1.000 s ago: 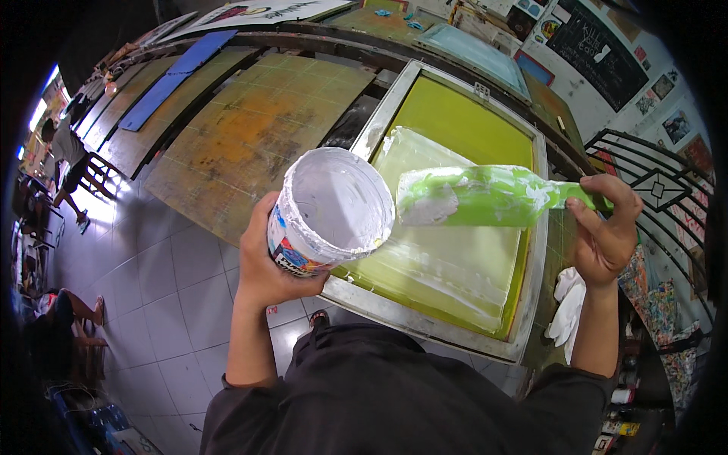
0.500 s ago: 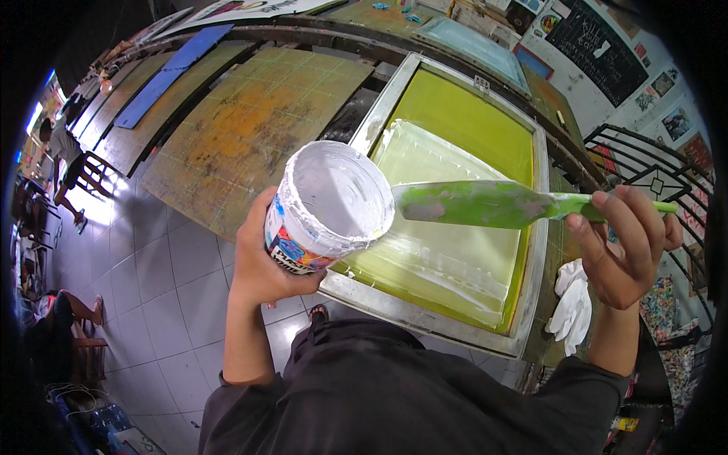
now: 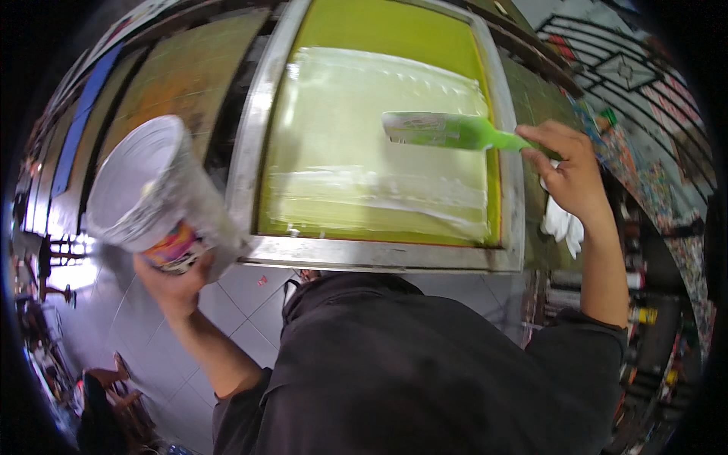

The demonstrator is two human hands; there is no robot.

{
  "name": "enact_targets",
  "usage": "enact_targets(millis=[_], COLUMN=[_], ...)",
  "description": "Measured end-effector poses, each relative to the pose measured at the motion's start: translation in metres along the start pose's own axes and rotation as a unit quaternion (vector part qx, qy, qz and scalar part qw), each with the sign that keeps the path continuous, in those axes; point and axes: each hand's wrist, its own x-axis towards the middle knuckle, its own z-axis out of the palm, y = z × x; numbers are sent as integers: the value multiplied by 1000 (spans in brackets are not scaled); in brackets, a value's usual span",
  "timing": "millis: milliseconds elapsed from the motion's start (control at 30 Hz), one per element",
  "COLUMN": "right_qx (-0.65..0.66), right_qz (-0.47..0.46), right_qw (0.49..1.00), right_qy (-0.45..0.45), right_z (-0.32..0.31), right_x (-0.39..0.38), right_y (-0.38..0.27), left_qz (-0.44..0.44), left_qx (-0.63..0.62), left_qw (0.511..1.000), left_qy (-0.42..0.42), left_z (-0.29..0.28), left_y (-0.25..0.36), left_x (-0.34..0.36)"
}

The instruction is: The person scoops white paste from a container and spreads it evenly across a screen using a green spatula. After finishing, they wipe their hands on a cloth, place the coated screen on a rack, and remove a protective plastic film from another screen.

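My left hand (image 3: pixel 173 282) grips a white plastic tub (image 3: pixel 133 197) with a colourful label, coated with white paste inside and round its rim, tilted just left of the screen frame. My right hand (image 3: pixel 563 163) is closed on the handle of a green spatula (image 3: pixel 436 130), its broad blade smeared with white paste and held over the screen. The screen has an aluminium frame (image 3: pixel 379 255) and yellow-green mesh (image 3: pixel 383 26); a broad, uneven layer of white paste (image 3: pixel 371 182) covers much of it.
Worn boards (image 3: pixel 174 76) and a long blue strip (image 3: pixel 82 121) lie at left. Crumpled white cloth (image 3: pixel 561 230) rests right of the screen, near black metal grillwork (image 3: pixel 629 72). Below are grey floor tiles (image 3: pixel 250 311), with part of a seated person (image 3: pixel 102 409) at lower left.
The view has swung, bringing the screen nearer the centre. My left hand with the tub has moved left and tilted it; the spatula sits higher and further left in view.
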Motion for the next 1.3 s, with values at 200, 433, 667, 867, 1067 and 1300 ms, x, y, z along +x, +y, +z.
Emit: enact_targets(millis=[200, 433, 667, 867, 1067, 1300], right_qx=[33, -120, -120, -113, -131, -148], right_qz=[267, 326, 289, 270, 234, 183], right_qw=[954, 920, 932, 940, 947, 956], right_qy=[-128, -183, -186, -176, -177, -173], right_z=[-13, -35, -23, -14, -5, -1], right_x=[-68, -102, -114, -107, -89, -68], right_y=[28, 21, 39, 34, 17, -8], left_qz=[-2, 19, -16, -37, -32, -10], left_qx=[-133, -123, -138, -135, -124, -149], left_qw=[991, 992, 990, 990, 992, 989], left_qy=[13, -12, -9, -5, 18, -9], left_z=[-17, -11, -4, -10, -21, -26], left_y=[-45, -52, -43, -44, -58, -58], left_x=[7, 27, 32, 30, 27, 23])
